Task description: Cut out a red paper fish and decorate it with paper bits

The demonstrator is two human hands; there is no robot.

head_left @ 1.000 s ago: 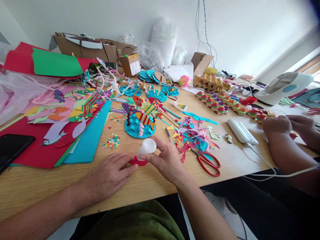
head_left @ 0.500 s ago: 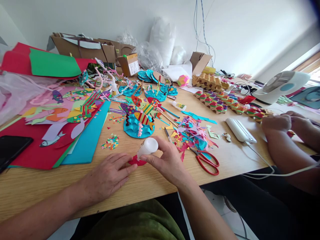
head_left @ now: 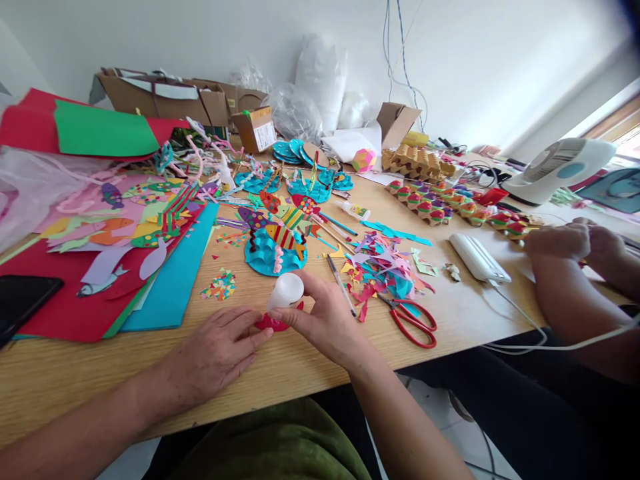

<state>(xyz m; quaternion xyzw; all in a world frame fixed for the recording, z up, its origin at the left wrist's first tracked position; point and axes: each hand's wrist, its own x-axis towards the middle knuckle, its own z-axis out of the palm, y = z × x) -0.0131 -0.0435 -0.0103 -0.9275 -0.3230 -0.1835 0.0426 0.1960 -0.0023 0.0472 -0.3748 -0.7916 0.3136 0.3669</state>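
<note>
Btl shifted left w/ R hand, over red paper.

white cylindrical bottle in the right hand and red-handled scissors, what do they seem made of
White cylindrical bottle: probably plastic, given its smooth, milky sheen. Red-handled scissors: likely metal, from the narrow dark blades; smooth red handles, perhaps plastic-coated.

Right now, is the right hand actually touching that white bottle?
Touching. The head view shows the right hand gripping the white bottle, its thumb lying across the near side.
</note>
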